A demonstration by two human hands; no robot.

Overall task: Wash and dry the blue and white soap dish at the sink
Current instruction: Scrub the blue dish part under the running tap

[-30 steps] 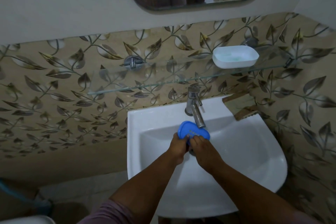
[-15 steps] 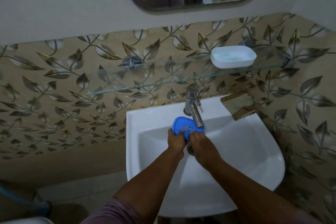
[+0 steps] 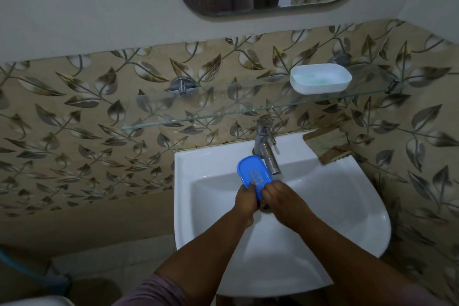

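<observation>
Washing step in hand, drying not yet reached, by the look of it. Blue soap-dish tray (image 3: 253,173) held tilted over the basin of the white sink (image 3: 347,206), just left of and below the spout of the chrome tap (image 3: 267,154), drain holes facing up toward the camera. Left hand (image 3: 244,202) gripped the tray's near left edge, fingers curled under it. Right hand (image 3: 285,200) met the tray at its near right end, fingers bent over the rim; could not tell whether pinching or rubbing. No stream of water made out from the tap; too dim and small to be sure. White base of the dish (image 3: 320,79) sat apart on the glass shelf (image 3: 198,117) above and right of the tap, a pale greenish film in its hollow, seemingly unwashed. Judged progress: early to middle, one half being handled, other half untouched. Next move likely called for working the fingers across the holed face and rim under the spout, keeping the tray low in the basin against splash, then reaching up past the tap for the white base. Wet plastic probably slippery; firm hold on the edge needed. No drying cloth seen near the tap.
</observation>
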